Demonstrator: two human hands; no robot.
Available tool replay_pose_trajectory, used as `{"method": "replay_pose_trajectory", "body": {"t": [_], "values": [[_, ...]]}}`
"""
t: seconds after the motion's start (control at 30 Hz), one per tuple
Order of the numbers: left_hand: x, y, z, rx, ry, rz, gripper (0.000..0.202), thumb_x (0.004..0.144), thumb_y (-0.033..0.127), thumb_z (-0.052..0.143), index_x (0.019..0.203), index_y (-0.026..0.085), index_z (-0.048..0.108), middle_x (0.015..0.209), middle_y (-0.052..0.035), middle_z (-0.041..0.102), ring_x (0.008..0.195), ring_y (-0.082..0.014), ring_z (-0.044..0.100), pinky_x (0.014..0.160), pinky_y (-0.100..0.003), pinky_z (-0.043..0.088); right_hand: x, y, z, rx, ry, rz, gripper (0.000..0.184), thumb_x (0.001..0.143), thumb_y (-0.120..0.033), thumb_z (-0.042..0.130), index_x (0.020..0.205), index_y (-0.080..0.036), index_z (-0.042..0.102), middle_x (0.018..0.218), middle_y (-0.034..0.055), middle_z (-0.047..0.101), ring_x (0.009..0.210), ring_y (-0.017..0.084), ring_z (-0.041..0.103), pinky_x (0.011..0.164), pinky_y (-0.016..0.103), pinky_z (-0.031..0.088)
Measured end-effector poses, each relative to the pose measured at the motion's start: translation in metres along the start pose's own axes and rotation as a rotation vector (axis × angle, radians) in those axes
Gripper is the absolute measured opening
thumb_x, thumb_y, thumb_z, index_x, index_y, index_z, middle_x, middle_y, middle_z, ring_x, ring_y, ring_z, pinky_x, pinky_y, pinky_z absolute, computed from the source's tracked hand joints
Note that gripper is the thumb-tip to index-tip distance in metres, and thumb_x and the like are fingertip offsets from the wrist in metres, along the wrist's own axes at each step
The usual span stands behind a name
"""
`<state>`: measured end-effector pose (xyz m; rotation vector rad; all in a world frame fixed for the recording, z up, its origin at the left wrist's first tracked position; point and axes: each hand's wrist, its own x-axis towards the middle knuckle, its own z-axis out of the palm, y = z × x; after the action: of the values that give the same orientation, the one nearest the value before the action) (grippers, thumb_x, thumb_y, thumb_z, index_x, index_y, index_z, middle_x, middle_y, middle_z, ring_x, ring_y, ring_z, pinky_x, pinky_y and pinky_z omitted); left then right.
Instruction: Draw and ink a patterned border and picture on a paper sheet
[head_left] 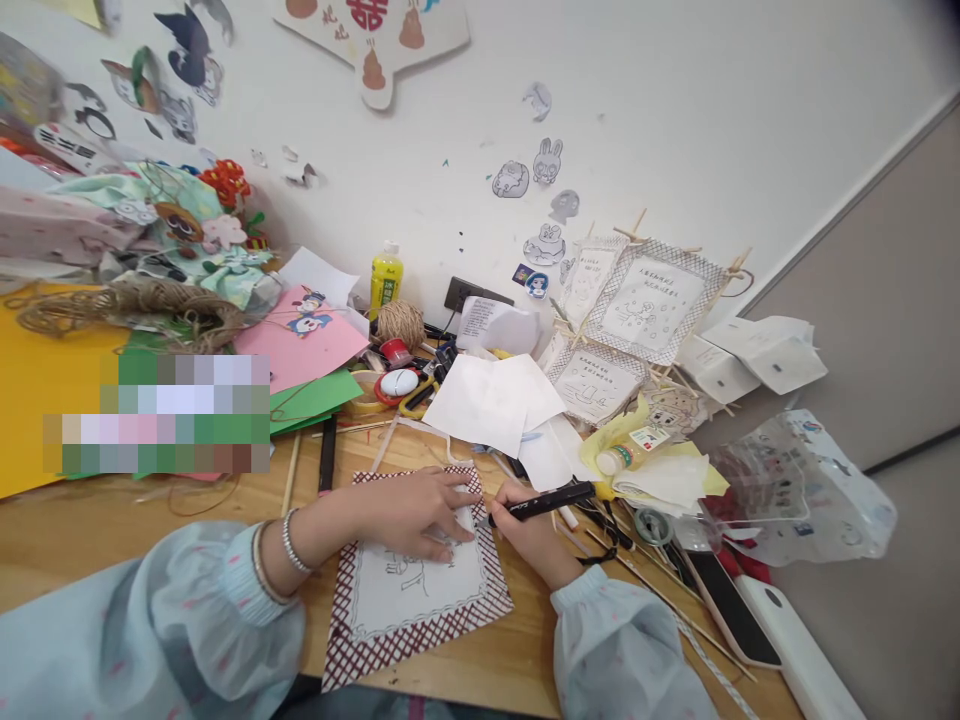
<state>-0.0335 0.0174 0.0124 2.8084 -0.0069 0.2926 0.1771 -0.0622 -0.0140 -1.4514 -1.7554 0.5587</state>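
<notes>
A square sheet with a dark red lattice border and a line drawing lies on the wooden table in front of me. My left hand rests flat on its upper part, fingers stretched out, pressing it down. My right hand is closed round a black marker, whose tip touches the sheet's right edge by my left fingertips. Both arms wear pale blue sleeves, and beaded bracelets circle my left wrist.
White paper sheets, a ball of twine, a yellow bottle and coloured card crowd the back. Finished paper panels on sticks lean on the wall. A plastic bag, tape roll and thin sticks lie at right.
</notes>
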Motion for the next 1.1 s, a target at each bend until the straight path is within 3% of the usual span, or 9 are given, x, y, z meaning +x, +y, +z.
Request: {"method": "replay_pose_trajectory", "body": {"t": [0.4,0.67,1.1], "values": [[0.001,-0.001,0.001,-0.004,0.032,0.033,0.026,0.083,0.03,0.066,0.107,0.023,0.07,0.137,-0.0099,0.051,0.134,-0.0354,0.033,0.106,-0.046,0.032,0.004,0.009,-0.002,-0.037,0.151,0.011,0.021,0.078,-0.027,0.046,0.059,-0.022,0.041,0.056,-0.0044,0.043,0.057,0.014,0.042,0.056,0.027,0.035],[0.001,0.003,-0.001,0.011,0.047,0.04,0.03,0.084,0.032,0.064,0.112,0.024,0.068,0.135,-0.0101,0.053,0.131,-0.0341,0.037,0.107,-0.043,0.03,0.001,-0.002,-0.003,0.038,0.017,0.052,0.021,0.073,-0.025,0.045,0.053,-0.022,0.04,0.05,-0.0042,0.043,0.053,0.014,0.043,0.055,0.027,0.034],[0.0,0.0,0.001,0.015,0.014,0.036,0.033,0.083,0.034,0.065,0.114,0.025,0.067,0.14,-0.0093,0.047,0.134,-0.0356,0.033,0.107,-0.046,0.029,0.004,0.005,0.001,0.001,0.07,0.014,0.024,0.074,-0.027,0.046,0.052,-0.022,0.04,0.051,-0.0039,0.041,0.053,0.014,0.042,0.052,0.027,0.034]]}}
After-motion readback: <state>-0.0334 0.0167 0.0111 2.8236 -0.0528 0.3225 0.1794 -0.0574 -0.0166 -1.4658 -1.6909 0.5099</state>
